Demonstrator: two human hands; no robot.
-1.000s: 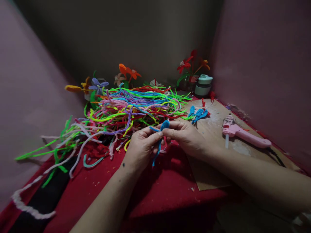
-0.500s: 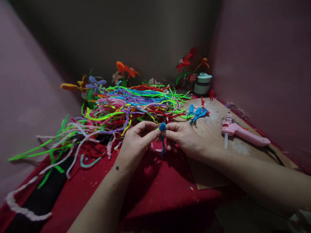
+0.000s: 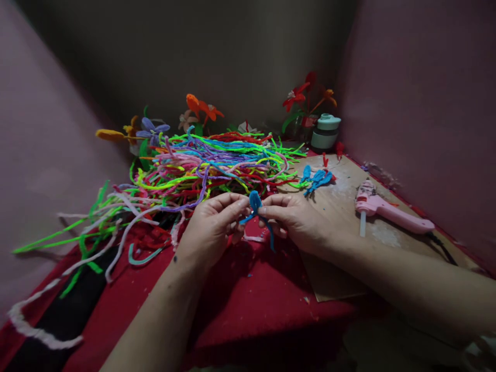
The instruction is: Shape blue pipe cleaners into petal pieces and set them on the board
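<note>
A blue pipe cleaner (image 3: 254, 200) is bent into an upright narrow loop, with two loose tails hanging below it. My right hand (image 3: 296, 219) pinches it at the base of the loop between thumb and fingertips. On the other side, my left hand (image 3: 211, 225) has its thumb and index finger closed at the left edge of the same piece. Several blue looped pieces (image 3: 320, 180) lie together on the brown board to the right, beyond my right hand.
Behind my hands spreads a big heap of colourful pipe cleaners (image 3: 220, 160). A pink glue gun (image 3: 395, 212) rests on the brown board (image 3: 337, 279). At the back stand a lidded jar (image 3: 325, 133) and red flowers (image 3: 296, 97). Red cloth (image 3: 248, 310) covers the table.
The blue loop now stands taller and more open between my fingers. Its tails have spread apart, one to each side, where a single tail hung before.
</note>
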